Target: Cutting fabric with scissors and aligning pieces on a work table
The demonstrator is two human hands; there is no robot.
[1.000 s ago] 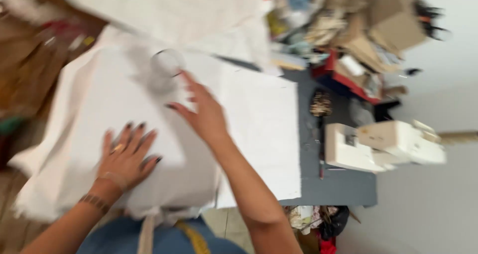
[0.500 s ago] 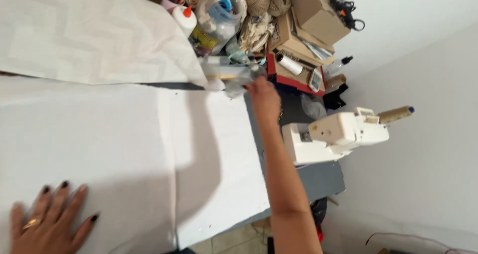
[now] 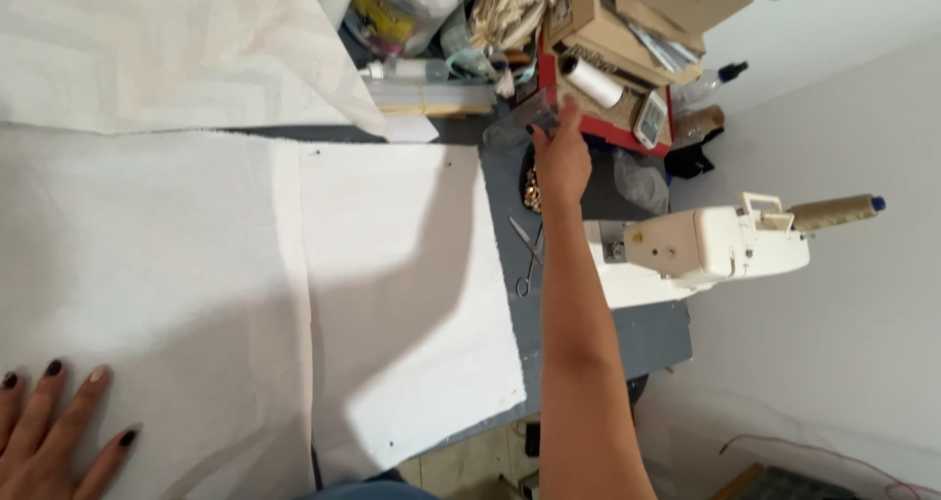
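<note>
- Right hand (image 3: 561, 157) reaches to the table's (image 3: 647, 338) far edge, fingers closed on a clear plastic piece (image 3: 520, 120).
- Left hand (image 3: 49, 431) lies open and flat on white cloth (image 3: 225, 294) at the near left corner.
- Scissors (image 3: 527, 255) lie just beside the right forearm.
- A sewing machine (image 3: 686, 250) stands at the right edge.

bright, even daylight; arm shadow on white cloth (image 3: 196, 265); sharp focus
</note>
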